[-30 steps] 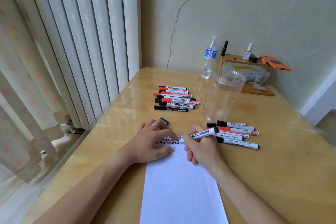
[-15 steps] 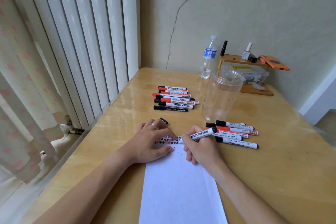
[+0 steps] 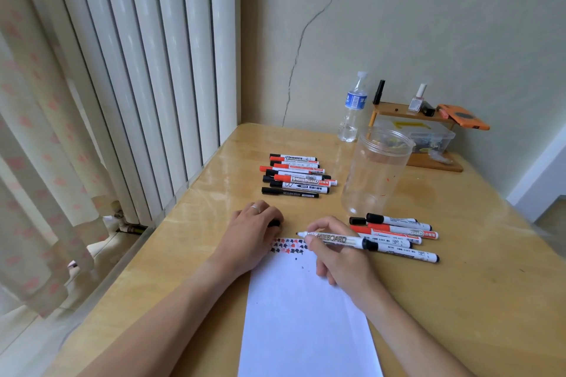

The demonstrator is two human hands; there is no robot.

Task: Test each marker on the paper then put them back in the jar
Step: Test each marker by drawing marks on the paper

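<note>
Hands: R [image 3: 340,251] pinching marker [image 3: 333,239] horiz., L [image 3: 251,236] curled w/ cap [image 3: 274,223].

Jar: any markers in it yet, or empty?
Empty. The clear jar stands upright, lidless, with no markers inside; they all lie on the table.

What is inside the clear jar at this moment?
The jar holds no markers; only small red and orange specks show on its wall. Things seen through its rim belong to the box behind it.
</note>
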